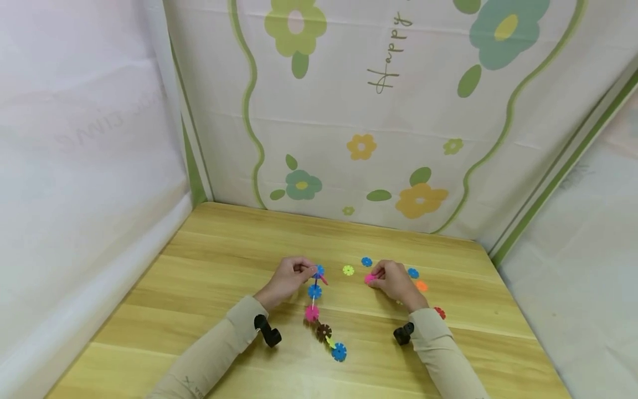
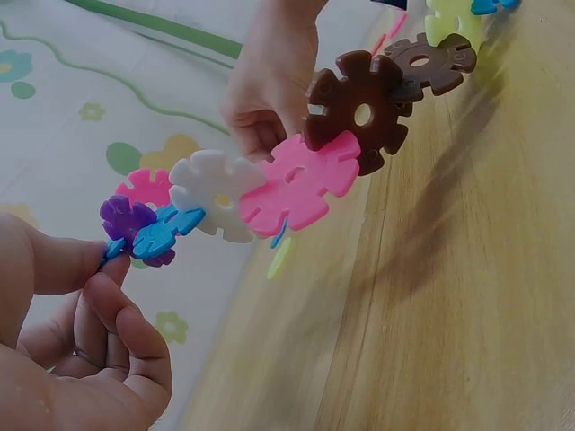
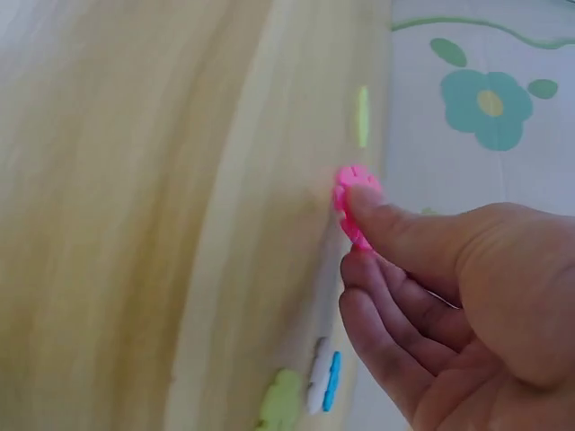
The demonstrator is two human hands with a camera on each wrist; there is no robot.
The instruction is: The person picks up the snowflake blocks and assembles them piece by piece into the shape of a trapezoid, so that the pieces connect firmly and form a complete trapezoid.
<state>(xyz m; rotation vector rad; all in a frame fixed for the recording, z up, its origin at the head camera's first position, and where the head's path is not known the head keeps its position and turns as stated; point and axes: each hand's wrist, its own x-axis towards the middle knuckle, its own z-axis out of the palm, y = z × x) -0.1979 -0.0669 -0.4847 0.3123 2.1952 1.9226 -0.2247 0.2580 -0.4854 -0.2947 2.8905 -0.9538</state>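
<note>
Head view, lower centre: left hand [image 1: 289,279] pinches the top blue disc [image 1: 319,270] of a linked chain [image 1: 312,313] of notched discs, which runs down the frame to a bottom blue disc [image 1: 339,352]. Right hand [image 1: 396,284], right of centre, grips a pink disc [image 1: 369,279] between thumb and fingers, apart from the chain. On the wooden table [image 1: 199,299], yellow disc [image 1: 348,270] lies left of that hand, orange disc [image 1: 422,285] right.

smooth plastic discs [image 2: 314,196], wood-grained table [image 1: 214,266]
</note>
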